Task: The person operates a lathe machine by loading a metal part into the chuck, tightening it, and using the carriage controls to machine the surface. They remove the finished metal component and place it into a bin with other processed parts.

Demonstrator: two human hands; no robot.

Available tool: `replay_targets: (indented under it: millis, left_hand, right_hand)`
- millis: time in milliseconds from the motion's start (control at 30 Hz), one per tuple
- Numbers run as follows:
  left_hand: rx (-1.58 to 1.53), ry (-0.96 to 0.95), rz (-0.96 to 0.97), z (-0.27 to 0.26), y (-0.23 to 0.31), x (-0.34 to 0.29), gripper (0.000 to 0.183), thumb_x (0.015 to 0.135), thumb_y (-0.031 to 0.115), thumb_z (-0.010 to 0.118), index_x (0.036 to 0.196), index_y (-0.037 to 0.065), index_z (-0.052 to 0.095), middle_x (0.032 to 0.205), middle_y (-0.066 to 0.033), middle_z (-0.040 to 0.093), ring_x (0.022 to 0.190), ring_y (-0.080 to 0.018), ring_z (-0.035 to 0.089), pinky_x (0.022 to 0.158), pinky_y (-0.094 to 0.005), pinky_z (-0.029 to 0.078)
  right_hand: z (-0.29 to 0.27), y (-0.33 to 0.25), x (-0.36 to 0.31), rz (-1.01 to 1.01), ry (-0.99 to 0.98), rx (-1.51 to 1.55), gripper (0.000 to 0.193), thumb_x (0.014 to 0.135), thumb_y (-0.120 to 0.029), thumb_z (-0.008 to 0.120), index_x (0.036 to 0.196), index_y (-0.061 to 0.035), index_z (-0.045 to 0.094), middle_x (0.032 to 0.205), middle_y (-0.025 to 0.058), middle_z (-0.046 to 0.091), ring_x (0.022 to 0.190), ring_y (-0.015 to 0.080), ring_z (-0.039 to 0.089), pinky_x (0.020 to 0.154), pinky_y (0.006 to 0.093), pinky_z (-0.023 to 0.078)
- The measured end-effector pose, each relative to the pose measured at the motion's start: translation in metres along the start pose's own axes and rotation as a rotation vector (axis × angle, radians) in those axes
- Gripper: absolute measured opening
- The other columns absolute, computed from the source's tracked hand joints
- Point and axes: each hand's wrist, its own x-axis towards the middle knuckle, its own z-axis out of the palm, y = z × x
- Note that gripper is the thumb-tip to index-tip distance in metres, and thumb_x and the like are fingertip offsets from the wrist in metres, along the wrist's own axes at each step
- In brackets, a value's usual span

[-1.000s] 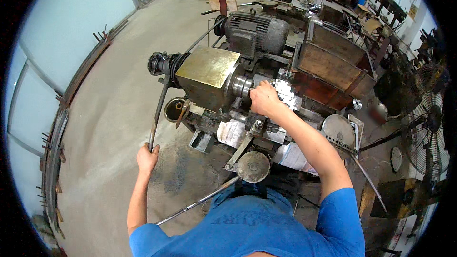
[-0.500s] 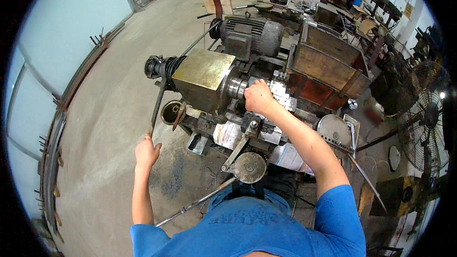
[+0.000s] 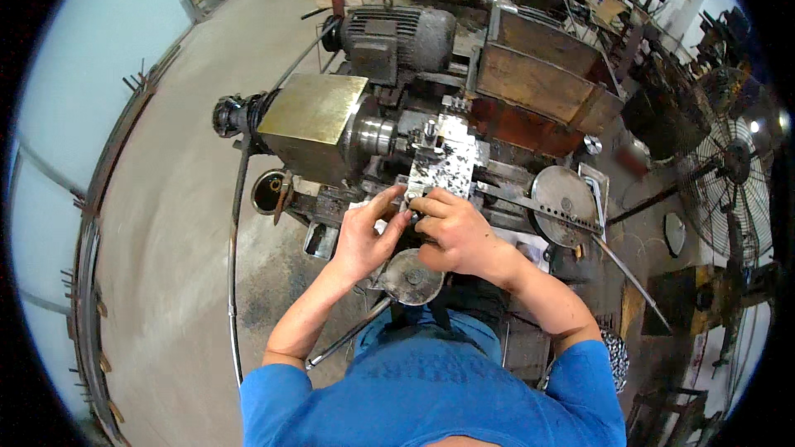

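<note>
My left hand and my right hand meet at the near end of the lathe's metal cross slide. Thumb and forefinger of the left hand close around a small part there, mostly covered by the fingers. The fingers of my right hand curl in on the same spot; what they grip is too small and hidden to name. Just beyond, the bright spindle chuck sticks out of the brass-topped headstock. Dark chips dot the slide. A round metal plate sits below my hands.
A long lever bar hangs at the headstock's left. Behind stand an electric motor and a rusty metal box. On the right are another round plate, a slanting rod and a caged fan.
My left hand has left the lever bar and come right to the slide. My right hand has drawn back from the chuck toward me. The view has shifted slightly.
</note>
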Motion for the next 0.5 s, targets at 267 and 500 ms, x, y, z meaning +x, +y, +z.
replay_targets:
  millis: [267, 500]
  left_hand:
    - [-0.788, -0.106, -0.460, 0.023, -0.010, -0.006, 0.034, 0.088, 0.014, 0.058, 0.115, -0.005, 0.052, 0.079, -0.0053, 0.061, 0.073, -0.0120, 0.059, 0.066, -0.0268, 0.050]
    - [-0.915, -0.162, -0.551, 0.027, -0.009, -0.004, 0.041, 0.085, 0.023, 0.061, 0.113, -0.005, 0.052, 0.077, -0.0089, 0.062, 0.066, -0.0190, 0.063, 0.064, -0.0315, 0.051]
  right_hand:
    - [0.007, -0.003, -0.030, 0.194, 0.251, 0.344, 0.031, 0.053, -0.014, 0.060, 0.081, -0.0015, 0.064, 0.097, 0.0131, 0.059, 0.085, 0.0289, 0.053, 0.075, 0.0357, 0.045]
    - [0.006, 0.002, -0.037, 0.262, 0.252, 0.495, 0.034, 0.053, -0.010, 0.060, 0.086, -0.0035, 0.066, 0.101, 0.0129, 0.060, 0.089, 0.0277, 0.055, 0.080, 0.0348, 0.043]
